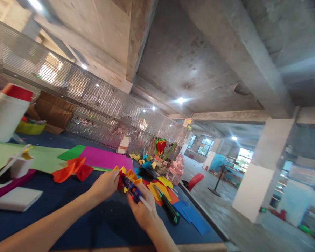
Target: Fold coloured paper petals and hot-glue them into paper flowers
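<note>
My right hand [143, 206] is closed around a blue glue gun [132, 188], with a pale glue stick [146, 203] coming out of its rear. The gun's front end points at a red piece of folded paper [120, 181], which my left hand [106, 185] pinches. Yellow folded paper [131, 175] lies right behind the gun's tip; whether it is joined to the red piece I cannot tell. Right of my right hand rests a green and black utility knife [170, 208] on yellow and orange paper pieces [154, 191]. Orange and red folded paper [72, 169] sits left of my left hand.
Blue paper strips [196, 218] lie near the table's right edge. Behind stand a pink clear bottle [175, 171] and a basket [161, 164] with a red heart ornament [160, 147]. Purple paper [105, 157], a white tape roll [22, 168] and a large thread cone [9, 112] are leftward. A perforated metal screen [89, 101] borders the back.
</note>
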Demonstrator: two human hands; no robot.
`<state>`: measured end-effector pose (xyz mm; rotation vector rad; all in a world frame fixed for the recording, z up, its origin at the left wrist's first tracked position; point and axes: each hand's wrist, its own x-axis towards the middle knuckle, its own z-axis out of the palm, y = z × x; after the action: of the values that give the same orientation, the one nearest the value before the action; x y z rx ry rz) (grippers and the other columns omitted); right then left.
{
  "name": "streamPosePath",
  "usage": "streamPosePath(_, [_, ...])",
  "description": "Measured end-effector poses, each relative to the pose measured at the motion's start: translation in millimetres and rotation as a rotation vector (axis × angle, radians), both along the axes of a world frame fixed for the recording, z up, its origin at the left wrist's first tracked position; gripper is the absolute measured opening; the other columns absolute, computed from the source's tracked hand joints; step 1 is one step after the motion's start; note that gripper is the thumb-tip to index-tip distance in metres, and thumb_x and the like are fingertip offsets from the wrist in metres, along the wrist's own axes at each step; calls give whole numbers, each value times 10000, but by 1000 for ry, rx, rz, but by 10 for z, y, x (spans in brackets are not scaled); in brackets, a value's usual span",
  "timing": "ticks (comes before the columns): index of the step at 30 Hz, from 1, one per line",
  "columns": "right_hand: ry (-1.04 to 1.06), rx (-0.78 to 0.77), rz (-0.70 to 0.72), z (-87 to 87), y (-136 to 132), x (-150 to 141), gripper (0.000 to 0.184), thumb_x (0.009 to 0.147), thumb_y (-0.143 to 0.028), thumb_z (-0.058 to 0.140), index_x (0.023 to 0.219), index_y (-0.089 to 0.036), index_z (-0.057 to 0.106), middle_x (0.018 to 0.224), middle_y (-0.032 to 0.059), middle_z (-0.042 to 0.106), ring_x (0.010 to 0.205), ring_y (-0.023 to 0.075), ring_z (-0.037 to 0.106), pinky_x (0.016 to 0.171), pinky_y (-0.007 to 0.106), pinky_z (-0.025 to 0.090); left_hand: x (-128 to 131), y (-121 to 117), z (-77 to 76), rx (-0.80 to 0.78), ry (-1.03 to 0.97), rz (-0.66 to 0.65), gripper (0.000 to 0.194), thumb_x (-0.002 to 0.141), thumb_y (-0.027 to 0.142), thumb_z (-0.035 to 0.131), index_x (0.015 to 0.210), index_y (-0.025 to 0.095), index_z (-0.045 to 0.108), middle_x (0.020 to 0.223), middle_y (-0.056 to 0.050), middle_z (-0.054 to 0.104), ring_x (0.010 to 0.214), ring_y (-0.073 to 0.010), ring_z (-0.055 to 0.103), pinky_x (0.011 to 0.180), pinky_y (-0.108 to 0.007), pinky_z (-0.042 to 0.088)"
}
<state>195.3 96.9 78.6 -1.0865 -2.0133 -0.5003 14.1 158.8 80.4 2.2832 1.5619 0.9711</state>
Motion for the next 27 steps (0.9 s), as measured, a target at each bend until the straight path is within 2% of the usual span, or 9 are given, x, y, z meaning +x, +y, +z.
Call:
streamPosePath(11, [-25, -61, -3, 38, -60, 27, 220, 860, -354, 526, 912, -193, 665, 813, 66, 664, 772, 189, 640, 698, 277, 525, -10, -88, 91, -35, 60, 46, 306, 855, 239, 326, 850, 166, 623, 901, -155, 696, 885, -272, 662, 766, -361, 475])
streamPosePath(17, [-43, -3, -17, 36, -50, 86, 241, 846, -368, 540, 960, -191, 657, 914, 82, 684, 850, 209, 653, 782, 314, 523, -16, -152, 136, -53, 97, 56, 338, 853, 252, 323, 914, 160, 643, 916, -170, 693, 875, -287, 665, 748, -381, 485])
streamPosePath(22, [-56, -25, -38, 130, -100, 127, 228, 847, -376, 530, 895, -204, 672, 856, 66, 685, 769, 197, 642, 696, 279, 518, -22, -163, 145, -72, 109, 16, 360, 828, 230, 340, 1004, 168, 648, 958, -185, 689, 923, -326, 655, 772, -427, 483])
streamPosePath(27, [-89, -100, -34, 173, -131, 144, 166, 825, -323, 556, 841, -207, 674, 814, 45, 680, 725, 181, 626, 664, 255, 497, -21, -143, 130, -79, 115, -15, 359, 834, 233, 332, 986, 156, 648, 945, -186, 689, 911, -313, 661, 780, -412, 485])
